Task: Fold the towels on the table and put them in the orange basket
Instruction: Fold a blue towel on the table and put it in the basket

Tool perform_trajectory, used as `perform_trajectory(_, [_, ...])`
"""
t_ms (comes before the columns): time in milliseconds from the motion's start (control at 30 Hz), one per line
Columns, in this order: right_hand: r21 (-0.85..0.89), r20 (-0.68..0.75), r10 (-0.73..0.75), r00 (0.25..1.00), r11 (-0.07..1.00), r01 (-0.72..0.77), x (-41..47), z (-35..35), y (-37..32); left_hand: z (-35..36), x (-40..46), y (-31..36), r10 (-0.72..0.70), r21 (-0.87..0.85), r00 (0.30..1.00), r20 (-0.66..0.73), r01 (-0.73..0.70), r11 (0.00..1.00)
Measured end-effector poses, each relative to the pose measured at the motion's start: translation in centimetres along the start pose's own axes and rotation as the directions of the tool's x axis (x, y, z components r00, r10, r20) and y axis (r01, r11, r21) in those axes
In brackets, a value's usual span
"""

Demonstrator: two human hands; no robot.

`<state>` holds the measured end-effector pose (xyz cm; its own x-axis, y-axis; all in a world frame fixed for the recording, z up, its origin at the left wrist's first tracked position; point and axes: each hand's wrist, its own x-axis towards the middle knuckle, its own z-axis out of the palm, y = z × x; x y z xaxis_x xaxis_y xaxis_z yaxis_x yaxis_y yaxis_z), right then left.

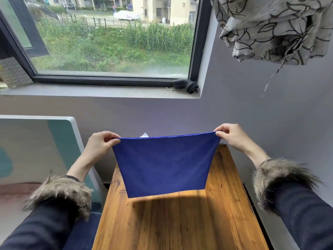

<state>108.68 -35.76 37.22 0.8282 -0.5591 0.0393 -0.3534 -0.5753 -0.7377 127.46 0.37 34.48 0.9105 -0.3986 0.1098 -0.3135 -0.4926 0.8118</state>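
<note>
One towel, two hands, one table

A single blue towel [164,165] is visible, along with two hands, the left hand [100,144] and the right hand [231,135], one wooden table [180,222], one window [111,38], one patterned curtain [273,27] and one black brush [187,86]

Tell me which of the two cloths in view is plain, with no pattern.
The blue towel, pinched at its top corners by the left hand and right hand above the wooden table. The grey curtain at upper right carries black leaf outlines.
</note>
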Motion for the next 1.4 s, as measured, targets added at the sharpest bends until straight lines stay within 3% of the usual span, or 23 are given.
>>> perform_trajectory(100, [-0.155, -0.128, -0.031, 0.991, 0.988, 0.011, 2.4, 1.2, 0.1, 1.3, 2.1, 0.1, -0.036, -0.01, 0.998, -0.06, 0.036, 0.999])
perform_trajectory(167, [-0.15, -0.198, -0.047, 0.979, 0.988, 0.017, 3.7, 1.6, -0.2, 1.9, 3.5, 0.3, -0.04, -0.029, 0.992, -0.12, 0.037, 0.999])
perform_trajectory(333, [-0.057, -0.344, -0.07, 0.936, 0.997, 0.054, 5.4, 0.8, -0.6, 1.7, 5.6, 2.0, 0.045, -0.111, 0.979, -0.197, -0.068, 0.992])
perform_trajectory(500, [0.218, -0.335, -0.019, 0.942, 0.971, 0.097, 3.1, 0.6, 0.2, 2.0, 3.4, 2.1, 0.022, -0.312, 0.982, -0.188, -0.081, 0.947])
perform_trajectory(633, [0.328, -0.229, 0.032, 0.973, 0.944, 0.047, -0.5, 2.2, 2.8, 3.0, -0.3, -0.6, -0.039, -0.307, 0.997, -0.059, 0.019, 0.951])
perform_trajectory(733, [0.306, -0.132, 0.104, 0.986, 0.95, -0.059, -4.3, 4.1, 6.5, 4.1, -3.4, -3.5, -0.125, -0.187, 0.979, 0.16, 0.154, 0.97])
perform_trajectory(833, [0.213, 0.022, 0.187, 0.982, 0.959, -0.187, -8.5, 6.2, 10.3, 5.4, -6.7, -6.6, -0.268, 0.011, 0.873, 0.407, 0.289, 0.957])
perform_trajectory(900, [0.139, 0.179, 0.276, 0.944, 0.943, -0.302, -11.1, 7.5, 12.6, 6.6, -9.2, -8.5, -0.371, 0.105, 0.784, 0.497, 0.37, 0.923])
perform_trajectory(1033, [-0.033, 0.386, 0.469, 0.794, 0.867, -0.497, -14.6, 9.5, 15.8, 8.5, -13.5, -11.4, -0.52, 0.186, 0.655, 0.548, 0.51, 0.839])
perform_trajectory(1133, [-0.039, 0.462, 0.548, 0.697, 0.798, -0.602, -15.7, 10.3, 16.6, 9.2, -15.3, -12.7, -0.573, 0.207, 0.592, 0.567, 0.571, 0.795])
perform_trajectory(1233, [0.013, 0.475, 0.593, 0.65, 0.734, -0.679, -15.8, 10.8, 17.0, 9.6, -15.7, -13.7, -0.585, 0.187, 0.594, 0.553, 0.595, 0.781])
perform_trajectory(1400, [0.158, 0.379, 0.629, 0.679, 0.678, -0.717, -14.1, 12.0, 17.7, 10.6, -13.7, -14.6, -0.573, 0.135, 0.639, 0.513, 0.6, 0.789])
